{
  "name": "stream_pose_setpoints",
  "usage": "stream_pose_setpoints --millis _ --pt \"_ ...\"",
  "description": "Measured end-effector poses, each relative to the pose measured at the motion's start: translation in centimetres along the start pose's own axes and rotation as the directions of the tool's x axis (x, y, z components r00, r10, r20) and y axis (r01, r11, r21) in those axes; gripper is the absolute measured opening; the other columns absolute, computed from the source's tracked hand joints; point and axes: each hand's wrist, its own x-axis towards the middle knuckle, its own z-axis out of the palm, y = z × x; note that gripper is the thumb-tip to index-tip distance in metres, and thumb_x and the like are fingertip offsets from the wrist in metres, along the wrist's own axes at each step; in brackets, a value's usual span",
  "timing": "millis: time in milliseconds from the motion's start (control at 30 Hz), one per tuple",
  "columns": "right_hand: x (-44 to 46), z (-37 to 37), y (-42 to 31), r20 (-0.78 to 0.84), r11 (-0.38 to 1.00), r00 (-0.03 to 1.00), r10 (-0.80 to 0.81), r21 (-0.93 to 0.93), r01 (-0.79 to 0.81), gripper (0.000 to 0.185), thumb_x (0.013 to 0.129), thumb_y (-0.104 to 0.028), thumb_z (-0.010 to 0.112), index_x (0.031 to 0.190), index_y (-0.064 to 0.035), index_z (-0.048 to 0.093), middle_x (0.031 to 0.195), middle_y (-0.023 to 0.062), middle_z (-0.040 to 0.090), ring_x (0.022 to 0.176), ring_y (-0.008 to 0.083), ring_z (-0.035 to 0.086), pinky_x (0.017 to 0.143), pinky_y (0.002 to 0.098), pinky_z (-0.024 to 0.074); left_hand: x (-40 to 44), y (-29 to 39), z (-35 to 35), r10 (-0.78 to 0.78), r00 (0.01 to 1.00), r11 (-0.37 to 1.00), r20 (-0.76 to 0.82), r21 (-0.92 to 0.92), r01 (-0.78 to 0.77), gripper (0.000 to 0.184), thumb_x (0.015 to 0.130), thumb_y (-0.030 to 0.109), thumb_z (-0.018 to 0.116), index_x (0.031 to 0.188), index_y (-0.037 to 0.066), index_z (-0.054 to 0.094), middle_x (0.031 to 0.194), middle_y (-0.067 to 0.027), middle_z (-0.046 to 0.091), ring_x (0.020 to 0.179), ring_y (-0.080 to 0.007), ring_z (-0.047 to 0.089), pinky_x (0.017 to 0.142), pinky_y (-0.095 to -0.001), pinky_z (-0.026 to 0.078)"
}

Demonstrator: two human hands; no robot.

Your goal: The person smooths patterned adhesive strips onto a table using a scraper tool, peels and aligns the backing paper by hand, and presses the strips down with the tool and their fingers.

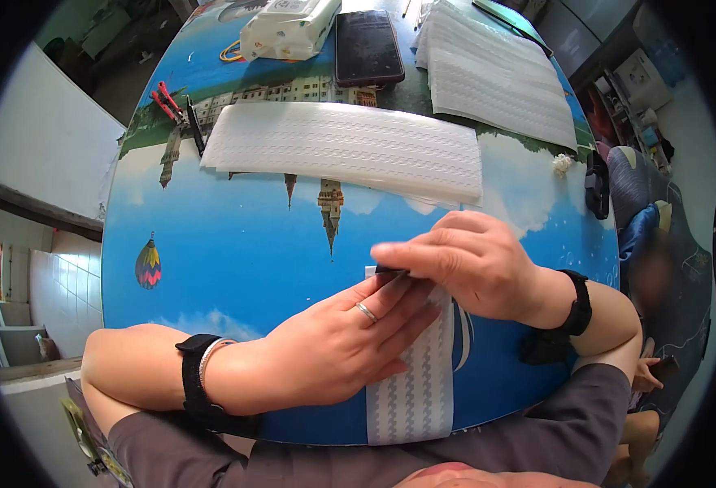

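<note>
A white strip with rows of wavy grey pattern lies lengthwise on the table in front of me and runs to its near edge. My left hand, a ring on one finger, rests across this strip with its fingers stretched out. Over the strip's far end, my right hand is closed, its thumb and fingers brought together by the left fingertips. A small dark object shows beneath the right fingers; its kind is mostly hidden. A thin white loop sticks out beside the strip, below my right hand.
Farther back lies a stack of white patterned strips, with a larger pile behind it. A phone, a wipes pack, red-handled pliers and black tweezers are around them. Another person's hand appears at right.
</note>
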Motion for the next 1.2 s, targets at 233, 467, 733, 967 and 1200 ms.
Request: stream_pose_setpoints --millis 233,467,733,967,1200 --pt "-0.1 -0.2 0.4 -0.136 0.994 0.991 0.008 0.109 0.007 0.053 0.083 0.001 0.079 0.135 -0.0053 0.071 0.113 0.0098 0.079 0.078 0.0222 0.069 0.071 0.0347 0.0567 0.0 -0.1 0.3 0.006 1.000 1.000 -0.007 -0.001 -0.006 0.073 0.096 0.036 0.068 0.152 -0.006 0.050 0.156 -0.0287 0.047 0.150 -0.0393 0.041 0.126 -0.0521 0.035" --pt "0.1 -0.1 0.1 -0.128 1.000 0.991 0.030 0.003 -0.030 0.058 0.084 -0.002 0.074 0.141 -0.0154 0.071 0.096 0.0010 0.078 0.078 0.0172 0.068 0.071 0.0327 0.0582 0.1 -0.1 0.2 0.013 1.000 1.000 0.004 0.005 -0.013 0.072 0.097 0.037 0.068 0.152 -0.006 0.050 0.156 -0.0295 0.047 0.152 -0.0407 0.038 0.126 -0.0522 0.034" --pt "0.2 -0.1 -0.1 -0.017 0.996 0.998 -0.054 -0.065 0.053 0.057 0.085 -0.004 0.072 0.140 -0.0169 0.071 0.098 -0.0009 0.078 0.079 0.0165 0.068 0.070 0.0305 0.0566 0.0 -0.1 0.1 -0.007 1.000 1.000 -0.001 -0.001 0.007 0.071 0.098 0.037 0.066 0.153 -0.005 0.049 0.158 -0.0294 0.044 0.153 -0.0399 0.037 0.127 -0.0517 0.032" --pt "-0.2 0.3 0.5 -0.131 1.000 0.991 -0.009 -0.007 0.008 0.059 0.084 -0.005 0.074 0.142 -0.0160 0.070 0.098 0.0009 0.078 0.074 0.0183 0.064 0.068 0.0313 0.0540 -0.1 0.0 0.3 -0.025 0.999 0.999 0.035 0.034 0.024 0.071 0.100 0.039 0.063 0.156 -0.002 0.047 0.164 -0.0278 0.040 0.154 -0.0378 0.036 0.127 -0.0493 0.032" --pt "-0.4 -0.5 0.6 -0.115 0.988 0.987 0.113 0.120 -0.099 0.049 0.089 0.001 0.076 0.137 -0.0040 0.069 0.115 0.0096 0.079 0.080 0.0231 0.069 0.071 0.0331 0.0552 -0.1 -0.1 -0.1 -0.014 0.999 0.996 0.039 0.088 0.010 0.072 0.100 0.039 0.064 0.156 -0.002 0.046 0.165 -0.0273 0.037 0.155 -0.0373 0.035 0.127 -0.0492 0.032"
